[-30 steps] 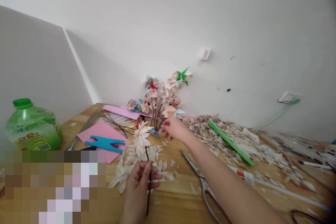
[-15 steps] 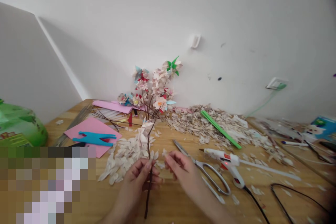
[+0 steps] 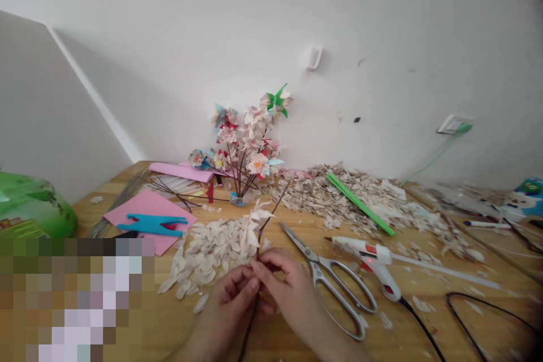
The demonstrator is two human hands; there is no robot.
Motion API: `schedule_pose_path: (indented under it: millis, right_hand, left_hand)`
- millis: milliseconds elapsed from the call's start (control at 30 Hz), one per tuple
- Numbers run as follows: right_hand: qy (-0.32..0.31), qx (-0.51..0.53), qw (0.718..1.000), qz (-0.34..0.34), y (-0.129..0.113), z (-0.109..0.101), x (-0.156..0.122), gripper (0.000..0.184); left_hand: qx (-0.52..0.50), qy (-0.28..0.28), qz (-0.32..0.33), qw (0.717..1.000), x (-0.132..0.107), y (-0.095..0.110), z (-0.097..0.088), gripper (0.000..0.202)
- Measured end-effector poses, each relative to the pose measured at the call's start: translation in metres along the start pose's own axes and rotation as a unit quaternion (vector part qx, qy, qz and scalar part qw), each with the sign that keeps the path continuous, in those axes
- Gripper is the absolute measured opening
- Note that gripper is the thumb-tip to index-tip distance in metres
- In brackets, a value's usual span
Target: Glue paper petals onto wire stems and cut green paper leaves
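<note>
A dark twig (image 3: 249, 325) stands nearly upright in front of me, and a pale petal flower (image 3: 255, 225) is on its upper part. Wrapped round the twig, my left hand (image 3: 231, 300) is closed on it below the flower. My right hand (image 3: 288, 288) is closed too, thumb and forefinger pressed against the twig just above the left fingers. Whether a petal lies under those fingertips is hidden. Behind the left hand spreads a pile of loose pale petals (image 3: 203, 251). Right of my hands lie metal scissors (image 3: 314, 263) with blades slightly apart.
A white glue gun (image 3: 369, 251) with a red light and black cord lies at right. Farther back are a bunch of petal flowers on twigs (image 3: 254, 124), a petal heap (image 3: 314, 195) and green strips (image 3: 360, 203). Pink paper (image 3: 148, 203) carries a folded blue strip (image 3: 153, 225).
My right hand has moved left to the twig and closed on it; before, it was apart, pinching a small pale piece. The twig and flower have shifted right and tilted.
</note>
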State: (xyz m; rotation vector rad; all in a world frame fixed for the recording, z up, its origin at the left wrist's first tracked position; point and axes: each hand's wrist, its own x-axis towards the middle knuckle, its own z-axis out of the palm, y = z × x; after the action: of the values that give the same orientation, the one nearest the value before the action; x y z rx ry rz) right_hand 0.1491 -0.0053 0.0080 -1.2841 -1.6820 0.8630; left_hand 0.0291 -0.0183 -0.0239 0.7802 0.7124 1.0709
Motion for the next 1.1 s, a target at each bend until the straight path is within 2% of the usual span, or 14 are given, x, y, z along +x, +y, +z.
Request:
schedule_pose_path:
  millis: [100, 200, 333, 433, 533, 600, 867, 1000, 1100]
  right_hand:
    - [0.003, 0.001, 1.000, 0.013, 0.001, -0.007, 0.002, 0.024]
    - [-0.016, 0.026, 0.999, 0.031, 0.003, -0.011, 0.003, 0.025]
    - [-0.071, 0.053, 0.994, 0.062, 0.001, -0.007, -0.003, 0.024]
    - [-0.117, 0.063, 0.988, 0.072, -0.002, 0.001, -0.011, 0.021]
    - [-0.152, 0.067, 0.983, 0.078, -0.005, 0.006, -0.017, 0.020]
    - [-0.163, 0.067, 0.981, 0.077, -0.006, 0.007, -0.019, 0.020]
    - [-0.165, 0.087, 0.980, 0.075, -0.004, 0.008, -0.020, 0.017]
    - [-0.178, 0.092, 0.976, 0.087, -0.008, 0.007, -0.020, 0.018]
    - [-0.186, 0.074, 0.973, 0.113, -0.009, 0.005, -0.020, 0.018]
  left_hand:
    - [0.011, -0.004, -0.019, 1.000, 0.000, 0.004, -0.007, 0.013]
    - [0.009, 0.042, -0.047, 0.998, 0.004, 0.013, -0.015, 0.014]
    - [-0.103, 0.084, -0.037, 0.990, 0.010, 0.029, -0.020, 0.016]
    - [-0.170, 0.064, -0.067, 0.981, 0.011, 0.040, -0.022, 0.025]
    - [-0.194, 0.036, -0.112, 0.974, 0.009, 0.045, -0.023, 0.039]
    - [-0.199, 0.027, -0.115, 0.973, 0.008, 0.045, -0.023, 0.043]
    - [-0.153, 0.061, -0.113, 0.980, 0.003, 0.043, -0.019, 0.040]
    - [-0.151, 0.042, -0.105, 0.982, 0.003, 0.040, -0.023, 0.036]
    - [-0.144, 0.031, -0.123, 0.981, 0.004, 0.038, -0.026, 0.041]
